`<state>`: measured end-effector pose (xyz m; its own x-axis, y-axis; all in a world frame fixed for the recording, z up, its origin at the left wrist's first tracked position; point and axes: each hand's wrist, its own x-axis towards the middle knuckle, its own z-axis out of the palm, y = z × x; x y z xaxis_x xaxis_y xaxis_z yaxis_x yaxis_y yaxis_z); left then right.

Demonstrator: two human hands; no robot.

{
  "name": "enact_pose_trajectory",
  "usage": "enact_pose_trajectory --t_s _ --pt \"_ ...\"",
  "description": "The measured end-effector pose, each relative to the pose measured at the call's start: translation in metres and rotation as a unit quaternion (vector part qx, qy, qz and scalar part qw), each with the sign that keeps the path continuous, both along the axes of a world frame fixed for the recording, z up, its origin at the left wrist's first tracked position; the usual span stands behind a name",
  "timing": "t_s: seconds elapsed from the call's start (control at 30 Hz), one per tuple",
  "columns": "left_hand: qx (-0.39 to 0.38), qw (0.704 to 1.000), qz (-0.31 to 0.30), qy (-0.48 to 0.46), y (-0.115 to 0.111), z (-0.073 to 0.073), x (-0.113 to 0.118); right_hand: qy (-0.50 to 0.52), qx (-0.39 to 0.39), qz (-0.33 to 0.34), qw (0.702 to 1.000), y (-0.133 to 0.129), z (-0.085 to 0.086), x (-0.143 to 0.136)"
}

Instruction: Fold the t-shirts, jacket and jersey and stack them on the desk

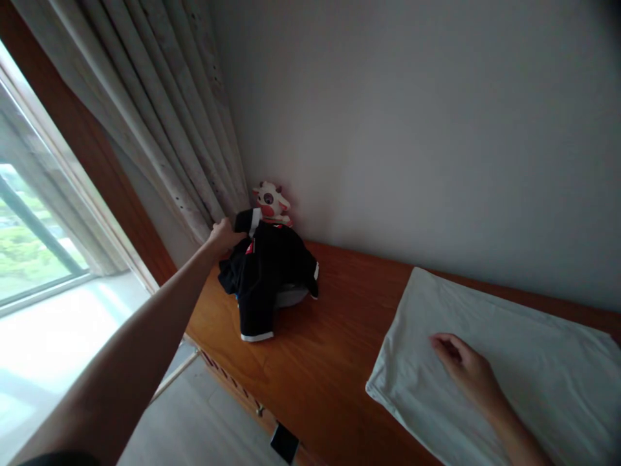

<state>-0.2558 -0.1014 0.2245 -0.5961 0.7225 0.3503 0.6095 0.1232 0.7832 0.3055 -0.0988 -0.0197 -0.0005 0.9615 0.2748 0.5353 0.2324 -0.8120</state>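
Note:
At the far left of the wooden surface lies a crumpled black shirt [284,255] with white-edged openings and small red patches. My left hand [226,238] reaches out to it, fingers closed on its upper left part near a white band. Something grey [291,296] shows under the shirt, mostly hidden. On the right a pale cloth [436,304] is spread flat, a little wrinkled. Over it is my right hand [460,362], fingers loosely bent with a gap by the thumb and nothing held; whether it touches the cloth I cannot tell.
A cow figure [272,202] stands behind the shirt against the wall [412,129]. Curtains [160,110] hang beside the window [39,220] at left. The wooden surface [334,349] has a front edge with a small dark object [284,443] at it.

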Motion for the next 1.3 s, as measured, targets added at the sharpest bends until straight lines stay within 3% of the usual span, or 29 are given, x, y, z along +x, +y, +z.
enact_pose_trajectory --t_s 0.07,0.13,0.27,0.33,0.5,0.6,0.7,0.77,0.93,1.13,1.23,1.3 --pt "0.006 0.998 0.034 0.049 -0.008 -0.017 0.001 -0.002 0.002 0.004 1.0 0.001 0.0 0.0" --pt "0.023 0.992 0.01 0.127 -0.01 -0.031 0.015 -0.004 0.0 0.004 1.0 0.0 0.001 -0.001" --pt "0.063 0.93 -0.12 0.342 -0.009 -0.059 0.076 -0.014 0.008 0.004 1.0 -0.003 0.005 -0.004" --pt "0.077 0.899 -0.194 0.384 -0.008 -0.078 0.118 -0.015 0.022 0.005 1.0 -0.004 0.007 -0.006" --pt "0.023 0.841 -0.408 0.356 -0.002 -0.143 0.226 -0.015 0.044 0.004 0.999 -0.004 0.008 -0.011" --pt "-0.005 0.838 -0.452 0.306 0.01 -0.18 0.279 -0.019 0.054 -0.002 0.998 -0.004 0.008 -0.012" --pt "0.004 0.854 -0.461 0.242 0.02 -0.202 0.314 -0.011 0.059 -0.004 0.998 -0.003 0.007 -0.012" --pt "0.01 0.845 -0.484 0.227 0.022 -0.21 0.326 -0.009 0.062 -0.009 0.998 -0.002 0.007 -0.012" --pt "0.002 0.766 -0.576 0.284 0.015 -0.218 0.328 -0.016 0.061 -0.026 0.998 0.001 0.006 -0.013" --pt "-0.011 0.775 -0.545 0.321 0.018 -0.216 0.324 -0.002 0.045 -0.068 0.997 0.004 0.01 -0.008" --pt "-0.006 0.774 -0.534 0.34 0.019 -0.214 0.324 -0.071 0.034 -0.137 0.987 0.004 0.019 0.009" --pt "-0.004 0.778 -0.527 0.343 0.02 -0.216 0.323 -0.158 0.016 -0.22 0.962 0.002 0.026 0.027"
